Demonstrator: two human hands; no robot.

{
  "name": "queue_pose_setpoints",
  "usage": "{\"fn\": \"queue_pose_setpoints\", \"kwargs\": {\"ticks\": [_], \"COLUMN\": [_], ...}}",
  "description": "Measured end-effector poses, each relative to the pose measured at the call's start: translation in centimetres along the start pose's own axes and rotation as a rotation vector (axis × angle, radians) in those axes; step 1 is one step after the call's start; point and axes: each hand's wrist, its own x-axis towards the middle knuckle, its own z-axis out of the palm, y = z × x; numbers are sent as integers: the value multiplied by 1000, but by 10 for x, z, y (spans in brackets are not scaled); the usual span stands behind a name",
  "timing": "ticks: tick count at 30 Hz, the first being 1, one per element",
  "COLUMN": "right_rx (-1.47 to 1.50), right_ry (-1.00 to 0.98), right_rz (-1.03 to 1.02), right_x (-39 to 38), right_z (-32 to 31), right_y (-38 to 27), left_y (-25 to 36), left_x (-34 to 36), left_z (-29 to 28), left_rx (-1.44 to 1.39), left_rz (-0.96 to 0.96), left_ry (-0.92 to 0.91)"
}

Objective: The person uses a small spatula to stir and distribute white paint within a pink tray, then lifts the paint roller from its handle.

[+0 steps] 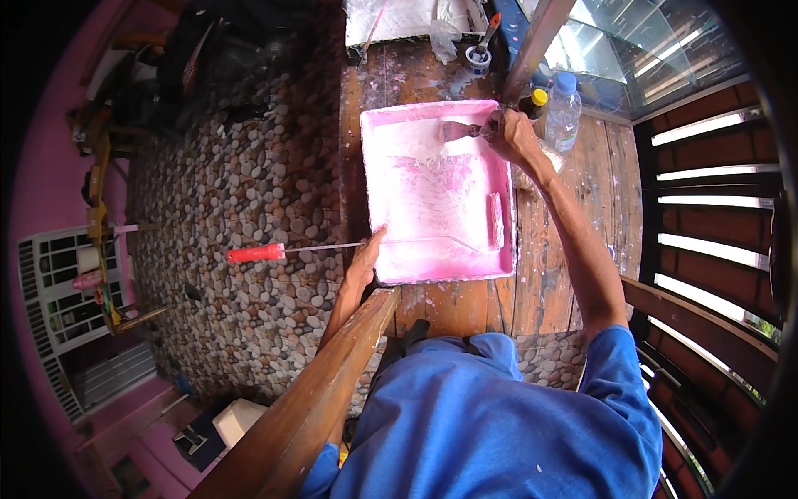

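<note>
In the head view, a pink paint tray (440,273) is set on a wooden table (544,274), in front of the person, by whom a blue shirt (499,416) is worn. The inside of the tray is smeared with white and pink paint. A scraper (459,130) is grasped by the right grip (514,137), which is clenched around its handle near the far right corner of the tray. The flat blade is held over the far end of the tray and is pointed to the left; whether the paint is touched by it cannot be told. The tray's left side, close to the near corner, is touched by the left grip (364,259), but whether the rim is squeezed or just leaned on cannot be told. A paint roller (496,221) is laid across the tray, with its pink head by the right wall and its red handle (256,253) stuck out past the left side. Beyond the tray's far right corner, a clear bottle (564,116) with a blue cap is seen beside a dark bottle with a yellow cap (539,97). Farther back, a brush (491,30) is stood in a small cup (478,60).
</note>
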Motion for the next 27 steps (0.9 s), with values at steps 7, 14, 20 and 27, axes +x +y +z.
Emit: {"fn": "queue_pose_setpoints", "kwargs": {"ticks": [7,14,20,27], "right_rx": [60,-142,-123,-74], "right_ry": [-125,-242,-174,-192], "right_rz": [-77,-146,-55,-108], "right_x": [-12,-60,-56,-58], "right_z": [-53,-9,-10,-5], "right_y": [-28,-39,-43,-56], "left_y": [-11,-11,-9,-12], "left_x": [9,12,8,13], "left_z": [-7,-6,-4,-7], "left_rx": [12,14,0,-13], "left_rz": [9,0,-6,-10], "left_ry": [-37,-43,-40,8]}}
